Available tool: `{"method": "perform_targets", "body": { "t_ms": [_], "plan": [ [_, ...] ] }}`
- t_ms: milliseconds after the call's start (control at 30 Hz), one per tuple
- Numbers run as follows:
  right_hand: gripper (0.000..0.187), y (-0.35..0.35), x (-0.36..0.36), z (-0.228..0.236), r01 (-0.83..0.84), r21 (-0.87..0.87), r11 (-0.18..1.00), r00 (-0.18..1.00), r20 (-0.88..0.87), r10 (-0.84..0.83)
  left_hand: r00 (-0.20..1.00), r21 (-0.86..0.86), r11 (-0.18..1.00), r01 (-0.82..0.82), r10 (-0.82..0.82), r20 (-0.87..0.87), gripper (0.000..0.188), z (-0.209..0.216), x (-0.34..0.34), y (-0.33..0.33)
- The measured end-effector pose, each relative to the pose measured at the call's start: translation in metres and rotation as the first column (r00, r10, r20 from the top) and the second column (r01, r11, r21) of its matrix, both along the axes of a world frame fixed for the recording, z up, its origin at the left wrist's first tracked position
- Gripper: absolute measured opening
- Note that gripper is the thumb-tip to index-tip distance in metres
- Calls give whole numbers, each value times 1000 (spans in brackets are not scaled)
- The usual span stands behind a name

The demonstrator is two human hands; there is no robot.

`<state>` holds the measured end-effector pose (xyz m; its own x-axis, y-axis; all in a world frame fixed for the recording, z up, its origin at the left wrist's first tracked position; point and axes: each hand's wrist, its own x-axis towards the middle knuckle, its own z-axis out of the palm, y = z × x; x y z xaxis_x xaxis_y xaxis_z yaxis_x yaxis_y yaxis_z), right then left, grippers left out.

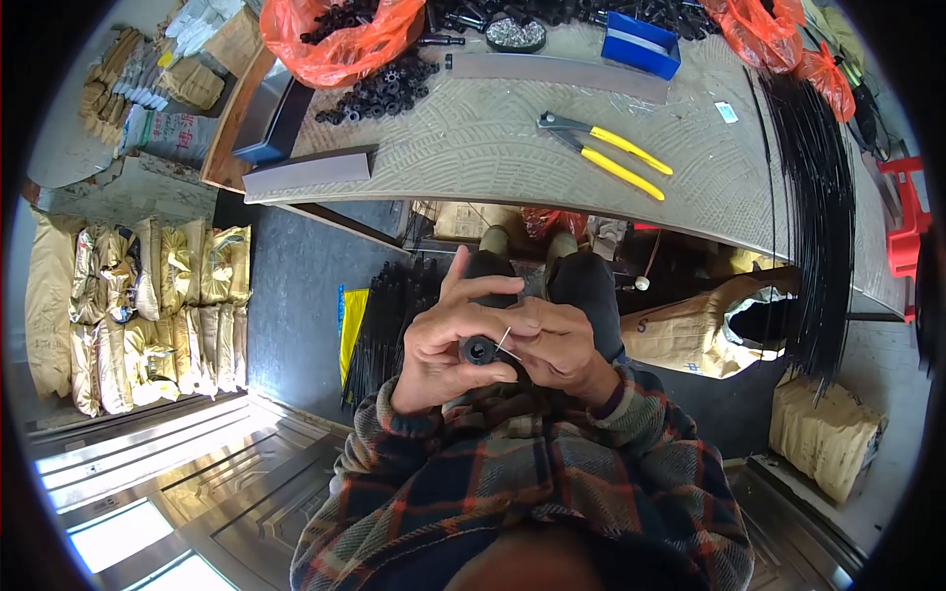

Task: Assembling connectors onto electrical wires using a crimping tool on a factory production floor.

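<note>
My left hand [439, 335] is closed round a black cylindrical part [480, 351] with a round hole in its end, which faces up at me. Its thumb lies along the near side and two fingers stretch out past it. Close beside it, my right hand [564, 353] has its fingertips pinched together. A thin, pale needle-like piece [505, 338] sticks out between the two hands near the part's rim. Its hold seems to be in the right fingers, though its ends are partly hidden. Both hands are above my lap, apart from the table.
Yellow-handled cutters [616, 158] lie on the table [463, 138]. Black rings [379, 94], red plastic bags [340, 49], a blue box [641, 44] and flat metal bars [307, 173] sit farther back. Bundles of long black strips [813, 207] hang over the right edge. Wrapped packages [148, 315] stand left.
</note>
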<state>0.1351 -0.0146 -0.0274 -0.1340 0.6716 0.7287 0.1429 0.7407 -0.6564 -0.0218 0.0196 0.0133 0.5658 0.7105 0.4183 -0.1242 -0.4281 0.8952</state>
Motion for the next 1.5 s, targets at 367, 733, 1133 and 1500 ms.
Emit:
{"method": "perform_targets", "body": {
  "t_ms": [367, 733, 1133, 1500],
  "plan": [
    [28, 82, 104, 31, 709, 198, 676, 385, 695, -607, 927, -251, 967, -32, 123, 354, 50, -7, 11, -12],
    [18, 86, 119, 23, 587, -29, 809, 624, 653, -430, 968, -337, 940, -59, 136, 209, 68, -2, 2, -12],
    [41, -1, 67, 112, 132, 721, 680, -78, 692, -718, 945, -356, 903, -241, 303, 127, 68, -7, 15, -21],
    [33, -8, 63, 102, 172, 633, 754, 76, 755, -651, 912, -222, 888, -404, 410, -20, 68, -7, 11, -25]
  ]
}}
